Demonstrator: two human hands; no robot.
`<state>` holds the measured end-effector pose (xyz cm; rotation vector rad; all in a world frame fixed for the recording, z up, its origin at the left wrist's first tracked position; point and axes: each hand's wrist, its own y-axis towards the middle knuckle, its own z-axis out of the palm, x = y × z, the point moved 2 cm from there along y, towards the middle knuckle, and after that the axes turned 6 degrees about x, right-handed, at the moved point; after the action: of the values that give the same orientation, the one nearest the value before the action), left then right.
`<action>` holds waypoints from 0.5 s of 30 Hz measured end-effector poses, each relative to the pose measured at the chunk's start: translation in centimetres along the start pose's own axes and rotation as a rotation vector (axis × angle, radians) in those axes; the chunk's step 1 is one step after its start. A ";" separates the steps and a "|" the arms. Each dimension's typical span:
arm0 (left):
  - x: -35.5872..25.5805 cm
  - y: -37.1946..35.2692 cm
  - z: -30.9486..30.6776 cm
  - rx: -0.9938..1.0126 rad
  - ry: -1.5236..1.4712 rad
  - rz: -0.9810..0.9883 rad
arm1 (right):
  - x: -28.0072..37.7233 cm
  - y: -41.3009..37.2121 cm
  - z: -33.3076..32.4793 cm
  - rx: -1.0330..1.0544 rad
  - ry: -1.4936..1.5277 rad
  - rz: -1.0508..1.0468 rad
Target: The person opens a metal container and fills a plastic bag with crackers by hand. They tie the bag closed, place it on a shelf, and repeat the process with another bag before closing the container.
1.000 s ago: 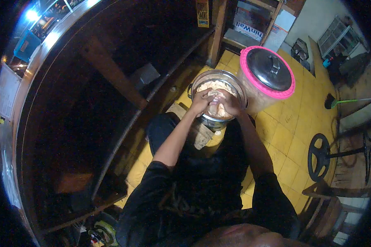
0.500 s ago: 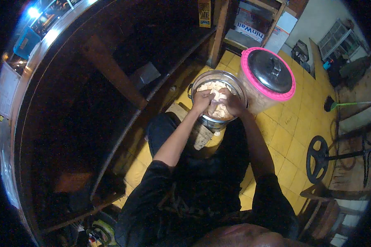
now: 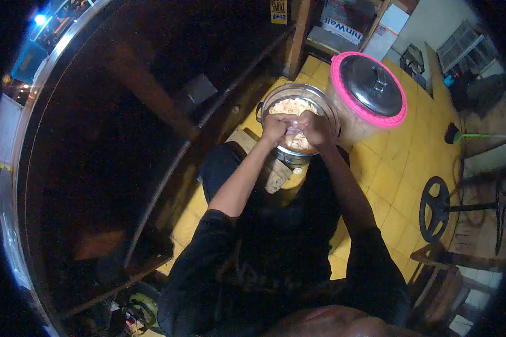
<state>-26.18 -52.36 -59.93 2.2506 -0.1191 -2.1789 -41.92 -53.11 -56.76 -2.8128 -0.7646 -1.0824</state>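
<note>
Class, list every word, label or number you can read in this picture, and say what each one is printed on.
"inWall", upside down and cut off at its start: blue letters on the white cardboard box.
The yellow sign at the top edge: print too blurred and cropped to read.
The round steel pot and the pink-rimmed plastic tub: no text seen.

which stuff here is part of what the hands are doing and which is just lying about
In use: left hand, right hand, round steel pot, pale crackers inside it, wooden block under it.
Lying about: pink-rimmed tub with steel lid, green-handled broom, black wheel-shaped stand.
</note>
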 end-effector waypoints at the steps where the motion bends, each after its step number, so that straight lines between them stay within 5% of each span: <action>1: -0.4 -0.3 -0.2 -0.009 -0.053 -0.108 | -2.2 0.6 1.0 -0.001 0.002 0.002; 3: -0.2 -0.2 -1.0 -0.019 -0.101 -0.209 | -7.3 2.4 3.3 -0.369 0.202 -0.310; 4: 0.3 0.2 -1.8 -0.151 0.100 -0.076 | -3.6 1.7 0.1 -0.104 0.251 -0.028; 5: 0.8 0.2 -2.5 -0.283 0.298 0.053 | -8.6 2.7 3.4 -0.124 0.073 -0.105; 7: -0.1 -0.3 -3.1 -0.232 0.198 0.024 | -18.5 4.4 9.9 -0.217 -0.297 -0.242; 8: -0.2 -0.2 -3.3 -0.231 0.173 -0.035 | -13.8 3.3 7.4 0.507 -0.099 0.310; 9: -0.4 -0.1 -3.6 -0.231 0.150 -0.090 | -10.1 1.6 6.8 0.502 -0.098 0.300; 11: -3.3 -1.5 -3.8 -0.233 0.232 -0.107 | -4.8 -0.9 7.3 0.424 -0.486 -0.166; 15: -1.6 -1.1 -3.9 -0.170 0.141 0.085 | -5.6 1.3 9.5 0.768 -0.599 0.036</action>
<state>-22.32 -51.36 -58.21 2.2512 -0.0273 -1.9039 -39.01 -54.73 -67.30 -2.4030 -0.8956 0.1168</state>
